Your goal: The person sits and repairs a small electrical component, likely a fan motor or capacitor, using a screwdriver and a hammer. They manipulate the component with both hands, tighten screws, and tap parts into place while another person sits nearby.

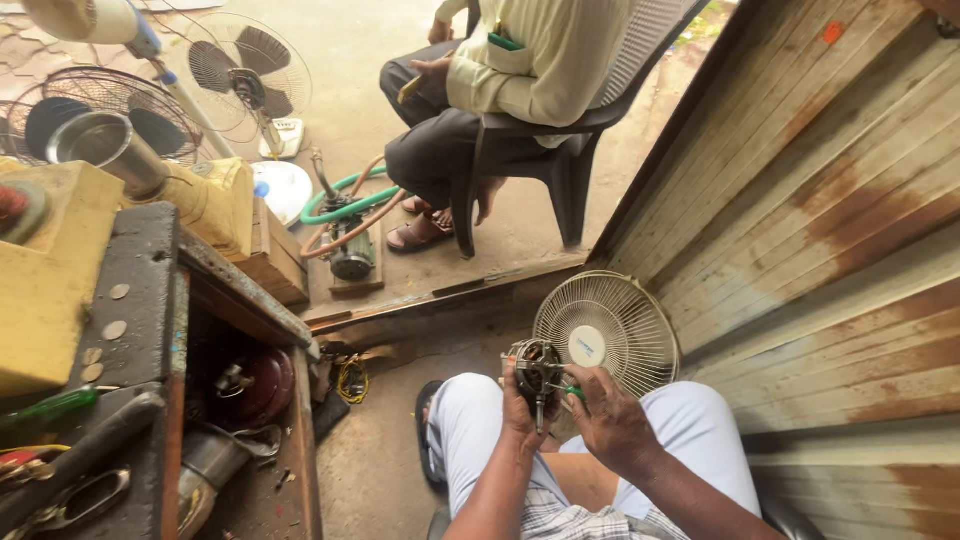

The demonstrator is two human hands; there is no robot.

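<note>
— Two hands are at work over our lap, and we hold a small fan motor [537, 368] between them, just above the knees.

— How do we grip it?

— Our left hand [519, 412] curls around the motor's left side from below, fingers closed on its body. Our right hand [611, 415] comes in from the right, its fingers pinched on a green-handled screwdriver [572, 392] whose tip touches the motor.

— What do we see of the motor?

— We see copper windings in a round metal frame, with a short shaft pointing down toward us. How the screwdriver tip sits in it we cannot tell; it is too small.

— And behind it?

— A pale fan guard [608, 330] stands on the ground just beyond our knees, leaning by a rusty corrugated shutter [820, 220] on the right.

— What is on our left?

— A grimy workbench [150, 330] with tools on top and a dark red round part [255, 385] on its shelf. Near it, a coil of yellow wire [351, 379] lies on the concrete floor [380, 460].

— Farther out?

— Another person sits in a dark plastic chair [560, 150], wearing a pale shirt, feet in sandals. Beside them lies a small pump [345, 240] with a green hose [350, 195]. Two standing fans [245, 75] wait at the upper left.
</note>
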